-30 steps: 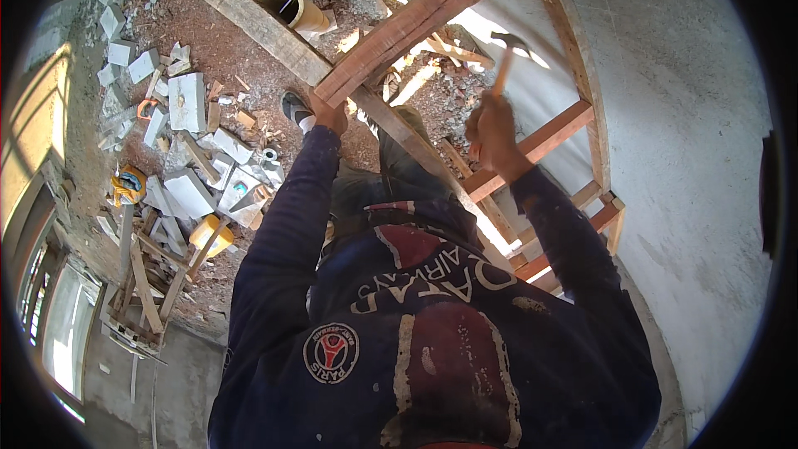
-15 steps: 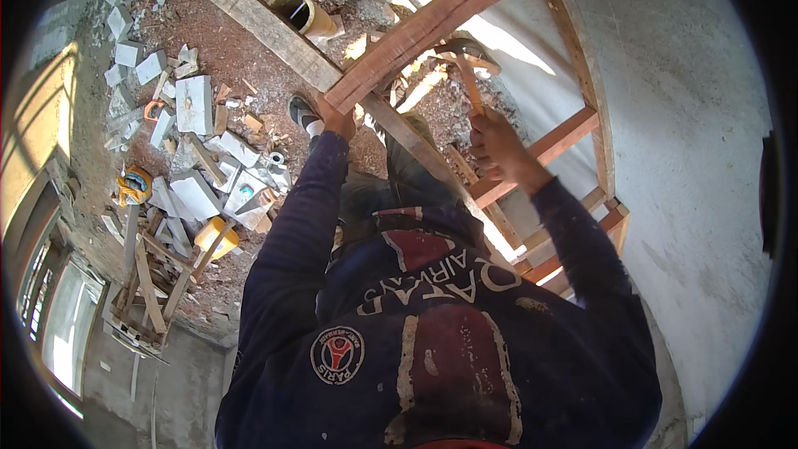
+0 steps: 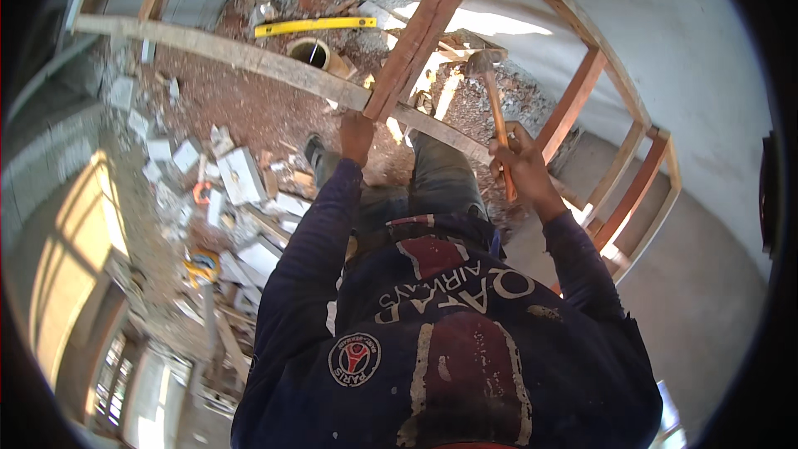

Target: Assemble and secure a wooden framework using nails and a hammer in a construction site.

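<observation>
A long reddish-brown wooden beam [image 3: 424, 29] runs to the upper centre, crossing a pale grey plank [image 3: 249, 54]. The left hand [image 3: 357, 135] steadies the beam's lower end; the right hand [image 3: 519, 165] clenches a wooden-handled hammer [image 3: 490, 100], best swung short and square.

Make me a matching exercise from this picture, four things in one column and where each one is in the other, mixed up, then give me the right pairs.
Things:
1. hammer
2. yellow level
3. reddish wooden beam
4. broken white tiles

Places:
A. scattered on the rubble floor, to the person's left
B. gripped by its handle in the right hand, head raised
C. held at its lower end by the left hand
D. lying flat on the floor beyond the round pipe opening

Pairs: 1-B, 2-D, 3-C, 4-A
</observation>
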A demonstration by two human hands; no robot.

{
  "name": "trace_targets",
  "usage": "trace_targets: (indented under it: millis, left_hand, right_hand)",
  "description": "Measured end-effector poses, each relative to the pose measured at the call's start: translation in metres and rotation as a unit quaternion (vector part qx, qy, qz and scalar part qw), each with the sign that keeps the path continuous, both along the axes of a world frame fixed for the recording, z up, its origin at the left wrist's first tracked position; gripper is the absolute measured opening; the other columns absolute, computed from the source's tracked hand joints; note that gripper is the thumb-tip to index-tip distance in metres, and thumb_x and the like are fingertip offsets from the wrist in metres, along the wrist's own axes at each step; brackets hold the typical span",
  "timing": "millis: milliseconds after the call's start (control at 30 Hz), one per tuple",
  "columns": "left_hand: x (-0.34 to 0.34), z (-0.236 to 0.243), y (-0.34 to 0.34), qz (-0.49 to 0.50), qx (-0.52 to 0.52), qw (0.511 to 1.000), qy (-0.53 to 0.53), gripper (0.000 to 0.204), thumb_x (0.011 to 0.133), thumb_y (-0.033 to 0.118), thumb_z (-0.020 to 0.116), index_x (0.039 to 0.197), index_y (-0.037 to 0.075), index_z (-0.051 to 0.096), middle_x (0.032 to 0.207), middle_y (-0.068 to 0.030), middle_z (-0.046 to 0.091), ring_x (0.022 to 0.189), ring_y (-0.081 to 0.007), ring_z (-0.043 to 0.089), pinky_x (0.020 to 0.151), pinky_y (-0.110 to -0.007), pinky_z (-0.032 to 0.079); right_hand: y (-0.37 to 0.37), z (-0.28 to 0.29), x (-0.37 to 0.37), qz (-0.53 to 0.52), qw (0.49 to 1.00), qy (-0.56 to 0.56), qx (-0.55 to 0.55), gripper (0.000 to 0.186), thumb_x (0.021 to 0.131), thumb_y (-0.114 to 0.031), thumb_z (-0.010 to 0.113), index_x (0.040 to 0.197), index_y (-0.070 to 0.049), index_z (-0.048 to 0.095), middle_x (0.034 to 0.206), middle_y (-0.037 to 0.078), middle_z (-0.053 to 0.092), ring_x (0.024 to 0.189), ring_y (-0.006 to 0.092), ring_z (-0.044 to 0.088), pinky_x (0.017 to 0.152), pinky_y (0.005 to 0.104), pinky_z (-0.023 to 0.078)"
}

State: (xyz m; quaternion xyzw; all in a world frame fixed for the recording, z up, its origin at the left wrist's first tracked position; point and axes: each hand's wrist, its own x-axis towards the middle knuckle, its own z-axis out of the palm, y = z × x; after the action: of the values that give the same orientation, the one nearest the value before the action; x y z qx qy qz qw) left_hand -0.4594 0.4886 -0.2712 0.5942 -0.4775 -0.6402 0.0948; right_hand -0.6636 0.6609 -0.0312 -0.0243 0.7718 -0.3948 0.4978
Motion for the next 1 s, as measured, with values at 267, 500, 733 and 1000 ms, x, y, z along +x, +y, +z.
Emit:
trace_targets:
  millis: [267, 500, 733, 1000]
  left_hand:
    - [0.036, 0.121, -0.041, -0.456, -0.287, 0.828, 0.157, 0.017, 0.084, 0.010, 0.061, 0.098, 0.000, 0.061, 0.089, -0.0178, 0.067, 0.085, -0.0316, 0.066, 0.077, -0.039, 0.051]
    - [0.045, 0.130, -0.059, -0.573, -0.244, 0.768, 0.152, 0.014, 0.083, 0.008, 0.063, 0.095, 0.001, 0.062, 0.090, -0.0142, 0.067, 0.083, -0.0277, 0.066, 0.076, -0.037, 0.052]
    - [0.039, 0.104, -0.060, -0.602, -0.148, 0.780, 0.085, 0.020, 0.092, 0.017, 0.061, 0.104, 0.000, 0.064, 0.091, -0.0065, 0.068, 0.082, -0.0147, 0.062, 0.076, -0.030, 0.050]
    - [0.103, 0.036, 0.028, -0.668, 0.152, 0.726, -0.059, 0.023, 0.098, 0.019, 0.055, 0.114, 0.002, 0.056, 0.094, -0.0098, 0.065, 0.083, -0.0163, 0.065, 0.069, -0.026, 0.049]
  right_hand:
    - [0.028, -0.049, 0.226, -0.376, 0.918, -0.073, -0.102, 0.025, 0.103, -0.031, 0.046, 0.091, -0.009, 0.046, 0.058, -0.004, 0.038, 0.044, 0.0050, 0.035, 0.039, 0.0236, 0.027]
    - [-0.053, -0.137, 0.296, -0.498, 0.855, 0.007, -0.147, 0.037, 0.103, -0.038, 0.046, 0.086, -0.006, 0.054, 0.059, -0.002, 0.046, 0.049, 0.0082, 0.044, 0.044, 0.0287, 0.036]
    - [-0.093, -0.166, 0.318, -0.508, 0.843, 0.086, -0.157, 0.042, 0.103, -0.042, 0.043, 0.103, -0.002, 0.053, 0.071, 0.013, 0.055, 0.063, 0.0236, 0.055, 0.059, 0.0410, 0.044]
    - [-0.066, -0.223, 0.412, -0.531, 0.829, 0.104, -0.141, 0.044, 0.103, -0.040, 0.040, 0.118, 0.001, 0.044, 0.082, 0.022, 0.060, 0.078, 0.0397, 0.062, 0.069, 0.0450, 0.047]
